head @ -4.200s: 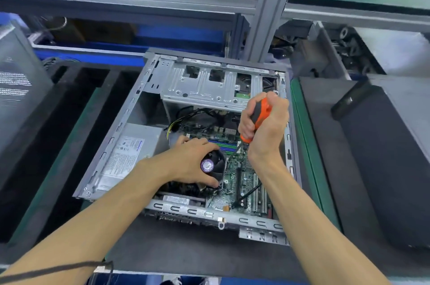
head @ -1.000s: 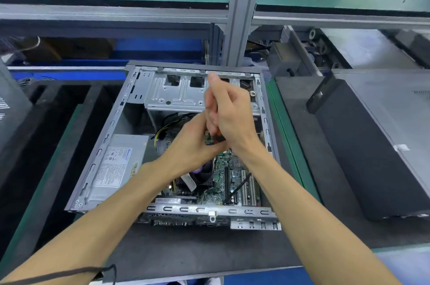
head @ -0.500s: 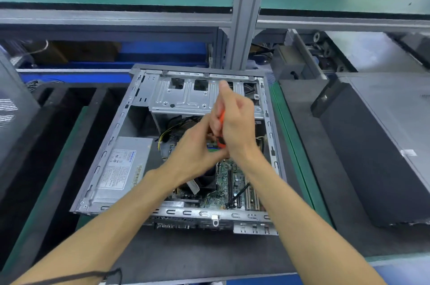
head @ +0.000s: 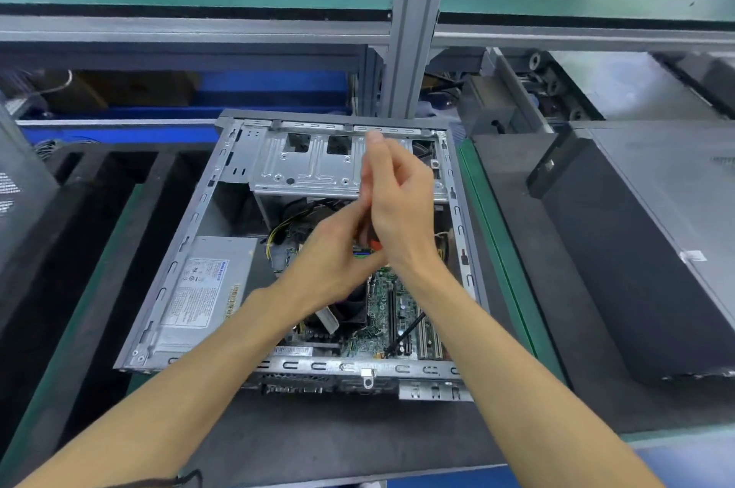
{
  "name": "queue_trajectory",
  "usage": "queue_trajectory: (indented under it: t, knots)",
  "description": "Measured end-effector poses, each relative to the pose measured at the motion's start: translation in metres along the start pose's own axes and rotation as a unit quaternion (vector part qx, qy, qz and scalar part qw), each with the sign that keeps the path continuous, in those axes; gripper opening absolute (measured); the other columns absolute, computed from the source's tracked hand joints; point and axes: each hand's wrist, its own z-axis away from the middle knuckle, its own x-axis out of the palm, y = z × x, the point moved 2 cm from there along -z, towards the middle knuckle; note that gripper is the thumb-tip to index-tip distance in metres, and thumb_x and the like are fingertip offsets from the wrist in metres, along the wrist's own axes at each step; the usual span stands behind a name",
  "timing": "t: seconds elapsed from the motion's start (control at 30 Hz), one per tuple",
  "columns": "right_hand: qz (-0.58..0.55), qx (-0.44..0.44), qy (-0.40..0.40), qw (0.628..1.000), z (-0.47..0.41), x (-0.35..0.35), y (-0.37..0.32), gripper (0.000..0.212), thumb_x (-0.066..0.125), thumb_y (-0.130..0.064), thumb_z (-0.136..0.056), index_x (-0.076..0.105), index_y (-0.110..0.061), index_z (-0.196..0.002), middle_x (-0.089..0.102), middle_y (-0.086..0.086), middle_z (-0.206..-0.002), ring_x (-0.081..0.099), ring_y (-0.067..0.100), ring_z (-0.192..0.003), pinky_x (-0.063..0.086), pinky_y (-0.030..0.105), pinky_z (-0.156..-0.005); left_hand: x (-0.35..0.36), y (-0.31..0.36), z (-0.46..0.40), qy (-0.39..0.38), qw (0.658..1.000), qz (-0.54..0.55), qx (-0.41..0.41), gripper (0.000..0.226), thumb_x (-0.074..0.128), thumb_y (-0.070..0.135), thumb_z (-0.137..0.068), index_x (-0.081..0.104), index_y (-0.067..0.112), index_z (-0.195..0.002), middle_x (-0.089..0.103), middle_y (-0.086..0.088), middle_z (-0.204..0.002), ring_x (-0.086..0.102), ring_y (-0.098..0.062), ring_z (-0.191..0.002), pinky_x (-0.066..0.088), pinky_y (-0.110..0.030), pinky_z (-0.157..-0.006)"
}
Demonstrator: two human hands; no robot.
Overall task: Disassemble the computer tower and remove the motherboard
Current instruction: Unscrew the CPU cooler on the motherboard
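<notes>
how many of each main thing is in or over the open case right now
hands: 2, left hand and right hand
screwdriver: 1, orange handle between the hands
power supply: 1
motherboard: 1
cooler fan: 1
total: 6

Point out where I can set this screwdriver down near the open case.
Bare dark mat lies in front of the case, between the forearms. Another bare strip of mat runs between the case and the closed black tower on the right. Inside the case it is crowded: both hands over the motherboard, cables, and the power supply.
</notes>
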Motion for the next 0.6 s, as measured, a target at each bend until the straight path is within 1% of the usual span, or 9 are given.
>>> queue_trajectory:
  t: [0.1, 0.17, 0.27, 0.33, 0.37, 0.43, 0.5, 0.53, 0.6]
  knots:
    - [-0.093, 0.056, -0.077, 0.991, -0.012, -0.01, 0.0, 0.042, 0.045, -0.03, -0.105, 0.054, -0.015, -0.067, 0.039, 0.001, -0.042, 0.036, 0.018, -0.033, 0.033, 0.028, -0.041, -0.002, -0.004, 0.006, -0.062, 0.988, 0.138, -0.028, 0.034, 0.067, 0.015, -0.091, 0.046, 0.013, -0.117, 0.067, 0.006, -0.103, 0.068, -0.014, -0.1, 0.056, -0.034, -0.09]
    - [-0.103, 0.074, -0.11, 0.986, -0.015, -0.012, 0.0, 0.041, 0.047, -0.032, -0.104, 0.057, -0.016, -0.067, 0.04, 0.001, -0.041, 0.037, 0.018, -0.032, 0.038, 0.025, -0.042, -0.007, -0.005, 0.004, -0.064, 0.991, 0.117, -0.025, 0.028, 0.065, 0.012, -0.093, 0.052, 0.016, -0.117, 0.071, 0.006, -0.105, 0.07, -0.014, -0.099, 0.055, -0.037, -0.092]
    - [-0.048, 0.033, -0.051, 0.997, -0.011, -0.012, 0.002, 0.034, 0.055, -0.032, -0.102, 0.059, -0.015, -0.073, 0.057, 0.006, -0.054, 0.053, 0.019, -0.048, 0.048, 0.024, -0.054, -0.012, -0.006, -0.001, -0.036, 0.997, 0.07, -0.022, 0.012, 0.072, 0.018, -0.089, 0.066, 0.024, -0.098, 0.073, 0.009, -0.092, 0.071, -0.013, -0.085, 0.056, -0.041, -0.084]
    - [-0.027, 0.009, 0.005, 1.0, -0.005, -0.011, 0.005, 0.025, 0.062, -0.029, -0.099, 0.058, -0.013, -0.081, 0.06, 0.007, -0.068, 0.056, 0.016, -0.062, 0.049, 0.022, -0.063, -0.013, -0.005, -0.002, -0.003, 0.999, 0.052, -0.013, 0.013, 0.074, 0.031, -0.084, 0.062, 0.027, -0.085, 0.07, 0.011, -0.079, 0.066, -0.007, -0.076, 0.055, -0.034, -0.074]
    - [-0.019, 0.012, 0.019, 1.0, 0.0, -0.009, 0.007, 0.024, 0.064, -0.031, -0.098, 0.057, -0.015, -0.082, 0.057, 0.006, -0.071, 0.054, 0.016, -0.064, 0.047, 0.025, -0.062, -0.012, -0.005, -0.002, 0.017, 0.999, 0.034, -0.009, 0.019, 0.072, 0.039, -0.08, 0.059, 0.026, -0.084, 0.067, 0.01, -0.075, 0.064, -0.007, -0.072, 0.052, -0.031, -0.069]
    - [-0.015, 0.026, 0.024, 0.999, 0.009, -0.003, 0.01, 0.031, 0.06, -0.038, -0.097, 0.053, -0.017, -0.076, 0.049, 0.005, -0.065, 0.046, 0.021, -0.058, 0.041, 0.032, -0.056, -0.008, -0.005, -0.001, 0.029, 1.0, 0.003, -0.006, 0.033, 0.064, 0.044, -0.075, 0.058, 0.019, -0.095, 0.065, 0.006, -0.077, 0.062, -0.01, -0.071, 0.051, -0.033, -0.067]
    - [-0.022, 0.02, 0.013, 0.999, 0.012, -0.001, 0.01, 0.041, 0.051, -0.038, -0.1, 0.05, -0.013, -0.067, 0.044, 0.01, -0.057, 0.043, 0.024, -0.051, 0.038, 0.031, -0.052, -0.001, -0.005, 0.0, 0.004, 1.0, -0.004, -0.01, 0.042, 0.061, 0.042, -0.075, 0.055, 0.016, -0.108, 0.065, 0.003, -0.087, 0.064, -0.014, -0.077, 0.054, -0.04, -0.072]
    - [-0.031, 0.017, -0.005, 0.999, 0.01, -0.002, 0.009, 0.045, 0.047, -0.035, -0.101, 0.051, -0.012, -0.063, 0.045, 0.014, -0.054, 0.044, 0.021, -0.05, 0.038, 0.03, -0.051, 0.0, -0.005, 0.001, -0.019, 0.999, 0.021, -0.015, 0.042, 0.063, 0.038, -0.079, 0.052, 0.019, -0.114, 0.065, 0.006, -0.094, 0.066, -0.011, -0.083, 0.056, -0.037, -0.077]
    - [-0.053, 0.039, -0.063, 0.996, 0.004, -0.005, 0.005, 0.05, 0.043, -0.03, -0.103, 0.052, -0.015, -0.056, 0.047, 0.011, -0.05, 0.044, 0.017, -0.049, 0.039, 0.027, -0.053, 0.001, -0.007, 0.004, -0.073, 0.992, 0.102, -0.023, 0.04, 0.064, 0.026, -0.088, 0.047, 0.024, -0.125, 0.064, 0.017, -0.107, 0.066, -0.004, -0.098, 0.054, -0.024, -0.089]
